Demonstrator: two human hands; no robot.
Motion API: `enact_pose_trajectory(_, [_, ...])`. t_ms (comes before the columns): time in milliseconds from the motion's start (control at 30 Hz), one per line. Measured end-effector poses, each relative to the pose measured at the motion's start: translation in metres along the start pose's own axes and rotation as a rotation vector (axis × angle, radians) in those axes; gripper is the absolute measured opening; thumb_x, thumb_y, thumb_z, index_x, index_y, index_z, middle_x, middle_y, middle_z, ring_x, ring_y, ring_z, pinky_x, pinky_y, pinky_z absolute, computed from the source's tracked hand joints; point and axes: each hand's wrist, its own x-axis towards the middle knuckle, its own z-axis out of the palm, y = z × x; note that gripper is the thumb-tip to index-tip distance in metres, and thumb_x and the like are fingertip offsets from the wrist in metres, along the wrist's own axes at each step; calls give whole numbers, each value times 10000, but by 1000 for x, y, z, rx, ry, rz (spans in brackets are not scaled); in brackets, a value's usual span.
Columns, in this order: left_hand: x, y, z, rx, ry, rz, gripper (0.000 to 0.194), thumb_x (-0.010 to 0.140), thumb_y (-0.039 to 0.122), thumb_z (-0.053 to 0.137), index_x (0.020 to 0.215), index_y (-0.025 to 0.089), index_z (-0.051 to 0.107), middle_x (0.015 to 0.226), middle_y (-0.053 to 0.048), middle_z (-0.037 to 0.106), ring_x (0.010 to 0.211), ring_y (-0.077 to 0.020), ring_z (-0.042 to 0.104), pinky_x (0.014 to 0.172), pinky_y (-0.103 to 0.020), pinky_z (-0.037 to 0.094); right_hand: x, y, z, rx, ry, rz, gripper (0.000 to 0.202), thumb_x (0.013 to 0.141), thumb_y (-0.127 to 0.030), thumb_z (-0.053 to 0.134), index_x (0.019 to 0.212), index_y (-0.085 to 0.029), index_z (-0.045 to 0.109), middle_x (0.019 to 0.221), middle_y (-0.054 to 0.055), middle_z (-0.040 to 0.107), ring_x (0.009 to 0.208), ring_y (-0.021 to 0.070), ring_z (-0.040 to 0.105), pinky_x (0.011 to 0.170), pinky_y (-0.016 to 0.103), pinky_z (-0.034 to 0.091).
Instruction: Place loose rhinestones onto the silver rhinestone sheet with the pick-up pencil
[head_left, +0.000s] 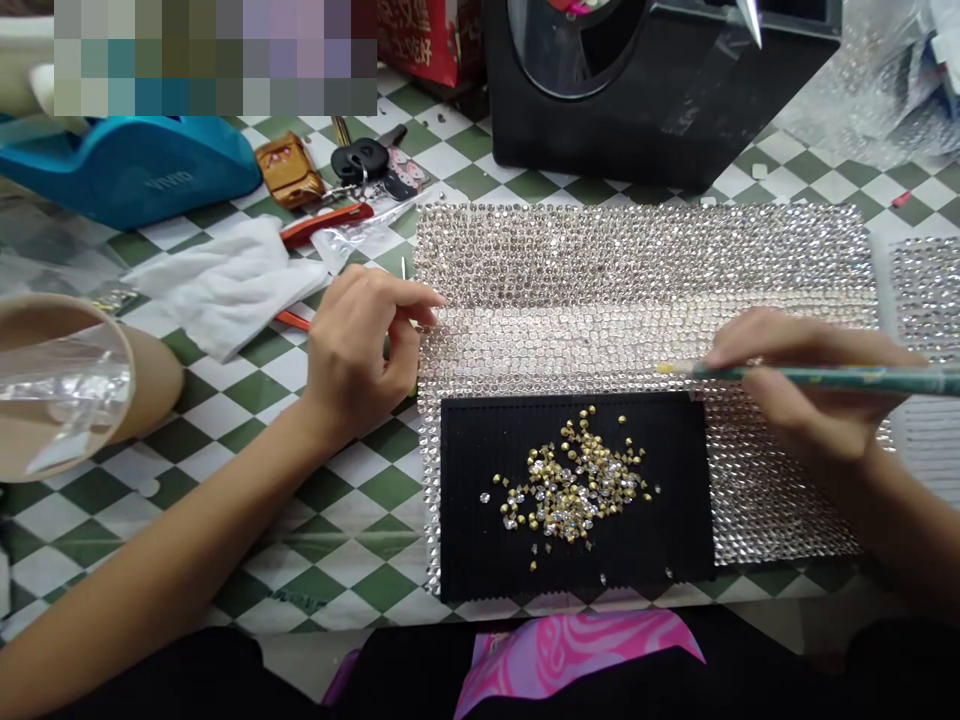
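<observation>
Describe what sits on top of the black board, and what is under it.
Loose gold and clear stones are scattered on the black board. Under it is the sparkly sheet, showing past three edges; the part the board covers cannot be seen.

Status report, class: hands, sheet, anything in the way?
Left hand at left edge of studded sheet. Right hand holding green stick over it. Black tray of loose stones covers part.

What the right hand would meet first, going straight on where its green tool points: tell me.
Likely the left hand, across the glittering sheet; depth is unclear, so the tool's tip might brush the sheet first.
</observation>
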Motion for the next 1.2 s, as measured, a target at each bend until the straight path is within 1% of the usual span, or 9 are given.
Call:
enact_pose_trajectory(67, [0,0,0,1,1,3,297,865,-32,413,997,178,575,737,11,578,681,-148,502,700,-289,432,0,-8,2,104,-229,-85,177,827,-100,554,932,-169,678,775,32,657,718,110,624,619,261,500])
enact_pose_trajectory(133, [0,0,0,2,0,5,297,864,-37,413,998,175,574,737,11,578,681,-147,502,699,-287,432,0,-13,5,119,-329,-138,177,832,-80,528,926,-153,659,735,24,633,685,85,594,615,239,493])
enact_pose_trajectory(233, [0,0,0,3,-1,0,304,868,-39,411,1004,176,576,739,11,583,684,-148,504,697,-287,434,0,-14,8,128,-344,-159,163,829,-72,524,906,-144,647,714,19,620,675,73,568,608,222,478])
enact_pose_trajectory(400, [0,0,-1,3,0,-12,319,858,-35,419,1010,190,588,741,18,583,679,-146,507,690,-290,436,-2,-13,10,113,-390,-172,188,823,-67,546,952,-150,654,776,31,653,703,83,586,649,241,494])
enact_pose_trajectory(633, [-1,0,-1,8,-8,-25,333,852,-37,420,1011,189,604,749,18,590,689,-142,523,705,-294,447,-1,-15,8,117,-333,-168,177,804,-68,518,883,-157,650,693,21,612,633,84,529,584,242,458])
enact_pose_trajectory(900, [0,0,-1,1,7,-5,324,857,-38,417,1013,188,587,738,15,581,678,-147,509,690,-288,434,-1,-12,7,134,-331,-176,160,798,-61,526,878,-137,642,698,25,612,645,81,528,583,245,457])
enact_pose_trajectory(1100, [0,1,-1,2,-3,-1,304,863,-50,420,999,167,582,739,10,585,689,-146,506,706,-284,432,-2,-16,5,102,-349,-167,163,802,-59,526,867,-143,650,693,21,615,635,78,527,578,249,459])
enact_pose_trajectory(1167, [-1,0,0,6,-5,1,309,864,-48,415,1006,170,581,744,12,583,690,-146,508,706,-282,432,-2,-16,4,101,-284,-155,173,806,-77,523,865,-155,666,686,15,621,637,87,558,569,255,467])
enact_pose_trajectory(1200, [-1,0,0,8,-7,0,312,865,-47,412,1010,172,581,745,13,581,691,-147,508,705,-281,433,-2,-14,4,77,-183,-120,168,804,-96,532,854,-164,677,693,13,632,645,96,584,561,257,470])
